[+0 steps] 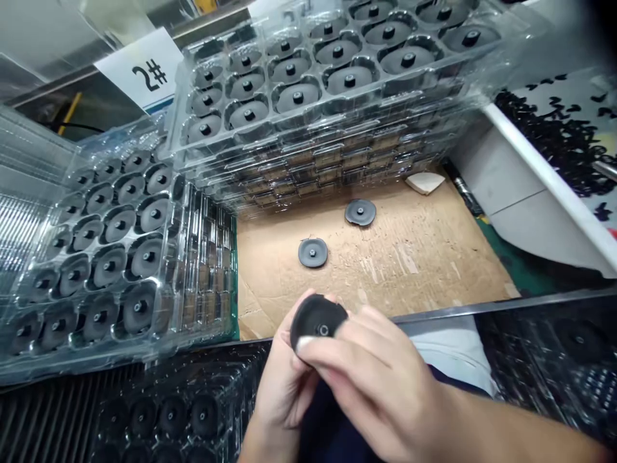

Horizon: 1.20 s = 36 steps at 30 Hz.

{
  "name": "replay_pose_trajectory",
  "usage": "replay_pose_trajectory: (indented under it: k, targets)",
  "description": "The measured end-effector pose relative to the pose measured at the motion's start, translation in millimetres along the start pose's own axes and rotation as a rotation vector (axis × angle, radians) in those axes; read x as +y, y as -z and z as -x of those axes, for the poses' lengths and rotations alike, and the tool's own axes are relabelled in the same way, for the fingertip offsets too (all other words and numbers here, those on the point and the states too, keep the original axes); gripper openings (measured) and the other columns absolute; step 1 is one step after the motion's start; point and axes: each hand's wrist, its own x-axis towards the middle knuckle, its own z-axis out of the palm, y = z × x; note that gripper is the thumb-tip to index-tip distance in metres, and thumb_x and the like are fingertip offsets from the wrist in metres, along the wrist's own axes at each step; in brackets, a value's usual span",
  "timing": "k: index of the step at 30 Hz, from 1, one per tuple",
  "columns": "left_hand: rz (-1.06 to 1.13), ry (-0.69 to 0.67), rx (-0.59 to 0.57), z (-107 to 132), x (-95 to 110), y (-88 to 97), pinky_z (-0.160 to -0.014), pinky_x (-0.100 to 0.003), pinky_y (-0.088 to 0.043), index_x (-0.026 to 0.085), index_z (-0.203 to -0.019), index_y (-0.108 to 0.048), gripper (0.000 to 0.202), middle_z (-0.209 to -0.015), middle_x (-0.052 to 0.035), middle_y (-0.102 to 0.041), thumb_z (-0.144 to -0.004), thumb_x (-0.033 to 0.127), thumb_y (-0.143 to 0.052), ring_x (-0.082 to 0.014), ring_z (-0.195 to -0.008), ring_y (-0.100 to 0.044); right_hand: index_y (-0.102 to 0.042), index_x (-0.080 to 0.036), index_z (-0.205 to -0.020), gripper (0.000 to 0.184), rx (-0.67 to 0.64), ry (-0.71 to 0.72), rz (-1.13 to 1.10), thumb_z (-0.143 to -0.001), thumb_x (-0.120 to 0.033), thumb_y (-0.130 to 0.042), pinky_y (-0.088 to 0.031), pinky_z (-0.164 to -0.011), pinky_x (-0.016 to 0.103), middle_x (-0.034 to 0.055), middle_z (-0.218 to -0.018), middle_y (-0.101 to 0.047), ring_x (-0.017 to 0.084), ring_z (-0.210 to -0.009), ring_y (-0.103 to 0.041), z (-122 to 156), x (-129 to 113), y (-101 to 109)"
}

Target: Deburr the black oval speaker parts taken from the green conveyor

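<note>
Close to my body, a round black rubber disc [315,313] with a small metal-tipped hub is held between both hands, tilted toward me. My left hand [282,373] is closed around its underside and left edge. The thumb and fingers of my right hand [380,360] pinch the disc from the right, near the hub, covering part of it. Beyond my hands, two similar discs lie on the cardboard: a nearer disc [313,253] and a farther disc [360,211]. Both rest hub up.
Stacked clear trays with discs in their pockets stand at the back [337,125] and left [183,257]. A white bin wall [554,186] borders the right, with small black parts [554,141] beyond it. A white wedge [425,182] lies on the cardboard [434,257]. More trays [164,379] sit below the table edge.
</note>
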Motion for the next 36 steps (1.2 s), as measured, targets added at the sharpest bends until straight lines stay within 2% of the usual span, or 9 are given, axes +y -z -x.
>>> replay_pose_trajectory:
  k: [2, 5, 10, 15, 19, 24, 28, 32, 36]
  targets:
    - [0.003, -0.009, -0.039, -1.8, 2.9, 2.0, -0.081, -0.027, -0.054, 0.026, -0.103, -0.067, 0.057, -0.103, -0.0012, -0.071, -0.050, 0.012, -0.083, -0.0198, -0.089, -0.068, -0.059, -0.012, -0.099, 0.021, -0.043, -0.067, 0.006, -0.088, -0.007, -0.042, -0.038, -0.059, 0.029, 0.0035, -0.073, -0.062, 0.014, -0.063, -0.050, 11.8, 4.0, 7.5]
    - [-0.022, -0.051, -0.088, -5.8, 3.1, 0.2, -0.078, -0.021, -0.053, 0.024, -0.108, -0.065, 0.056, -0.109, -0.0038, -0.069, -0.056, 0.010, -0.080, -0.0195, -0.097, -0.066, -0.059, -0.013, -0.099, 0.017, 0.024, -0.195, 0.133, -0.088, -0.008, -0.046, -0.040, -0.063, 0.030, 0.0049, -0.079, -0.064, 0.015, -0.068, -0.053, 21.1, 6.3, 15.9]
    - [0.012, -0.067, -0.130, -7.2, 2.4, -8.5, -0.085, -0.025, -0.051, 0.025, -0.110, -0.063, 0.052, -0.109, -0.0030, -0.068, -0.061, 0.015, -0.078, -0.0209, -0.099, -0.065, -0.058, -0.008, -0.104, 0.022, 0.055, -0.098, 0.101, -0.086, -0.006, -0.045, -0.040, -0.059, 0.030, 0.0054, -0.071, -0.062, 0.016, -0.062, -0.052, 17.2, 0.3, 17.0]
    - [0.037, -0.110, -0.077, -4.2, 1.0, -8.9, -0.078, -0.013, -0.049, 0.025, -0.111, -0.063, 0.053, -0.109, -0.0013, -0.069, -0.062, 0.011, -0.077, -0.0131, -0.094, -0.065, -0.059, -0.012, -0.098, 0.018, 0.074, -0.206, 0.126, -0.087, -0.008, -0.046, -0.043, -0.066, 0.031, 0.0069, -0.085, -0.067, 0.017, -0.073, -0.058, 14.1, 2.4, 13.4]
    - [0.014, -0.090, -0.080, -7.8, -5.4, -4.6, -0.087, -0.024, -0.050, 0.024, -0.116, -0.061, 0.050, -0.114, -0.0059, -0.067, -0.068, 0.023, -0.075, -0.0218, -0.107, -0.061, -0.060, -0.012, -0.100, 0.021, 0.030, -0.147, 0.031, -0.087, -0.009, -0.044, -0.043, -0.061, 0.030, 0.0049, -0.075, -0.065, 0.016, -0.064, -0.055, 15.8, 9.3, 10.0]
    - [0.090, -0.141, -0.054, -13.7, -9.0, -0.6, -0.092, -0.032, -0.050, 0.023, -0.121, -0.058, 0.054, -0.116, -0.0095, -0.066, -0.070, 0.034, -0.073, -0.0231, -0.106, -0.062, -0.063, -0.018, -0.098, 0.020, 0.025, -0.456, 0.032, -0.092, -0.023, -0.045, -0.047, -0.072, 0.029, 0.0057, -0.096, -0.068, 0.017, -0.086, -0.062, 19.6, 53.4, 9.8]
    - [0.121, -0.103, -0.054, -13.8, -8.0, -2.7, -0.098, -0.039, -0.047, 0.023, -0.127, -0.053, 0.063, -0.118, -0.0104, -0.065, -0.069, 0.038, -0.072, -0.0269, -0.110, -0.060, -0.066, -0.019, -0.102, 0.020, -0.024, -0.505, 0.039, -0.091, -0.022, -0.048, -0.048, -0.063, 0.026, 0.0044, -0.086, -0.068, 0.015, -0.074, -0.063, 47.8, 73.5, -3.1]
    - [0.115, -0.093, -0.079, -14.4, -7.9, -4.0, -0.098, -0.039, -0.046, 0.024, -0.127, -0.052, 0.067, -0.125, -0.0109, -0.061, -0.066, 0.041, -0.073, -0.0281, -0.112, -0.059, -0.070, -0.021, -0.092, 0.017, -0.105, -0.500, 0.017, -0.087, -0.020, -0.054, -0.048, -0.060, 0.026, 0.0009, -0.073, -0.068, 0.015, -0.066, -0.063, 68.0, 73.4, -10.3]
    - [0.092, -0.107, -0.118, -14.7, -9.1, -7.4, -0.091, -0.034, -0.051, 0.023, -0.121, -0.057, 0.061, -0.124, -0.0099, -0.061, -0.065, 0.038, -0.075, -0.0263, -0.109, -0.060, -0.063, -0.021, -0.105, 0.021, 0.016, -0.536, -0.009, -0.091, -0.021, -0.048, -0.050, -0.066, 0.027, 0.0054, -0.097, -0.069, 0.018, -0.086, -0.065, 37.7, 51.8, 11.2]
